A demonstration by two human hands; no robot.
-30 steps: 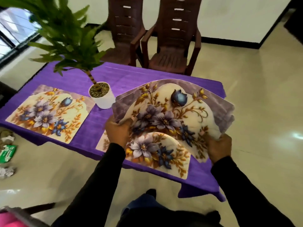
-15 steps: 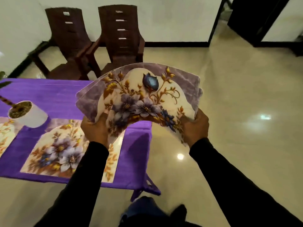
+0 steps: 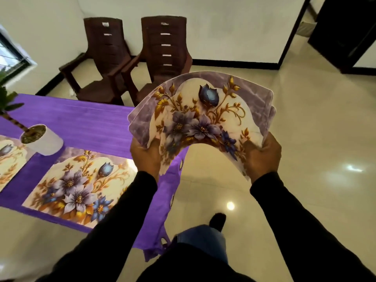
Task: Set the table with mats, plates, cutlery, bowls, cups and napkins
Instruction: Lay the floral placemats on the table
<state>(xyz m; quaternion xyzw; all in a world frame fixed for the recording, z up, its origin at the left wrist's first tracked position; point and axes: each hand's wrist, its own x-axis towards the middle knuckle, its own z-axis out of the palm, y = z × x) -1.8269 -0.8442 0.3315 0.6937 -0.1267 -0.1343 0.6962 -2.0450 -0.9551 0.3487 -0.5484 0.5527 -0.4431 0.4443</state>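
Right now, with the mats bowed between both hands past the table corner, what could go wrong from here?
1. The held mats are arched and fanned at the edges; the left hand and right hand grip only the ends, so one may slip to the floor.
2. They hang past the purple cloth, off the table.
3. The potted plant stands close to the laid mat; it could be knocked.
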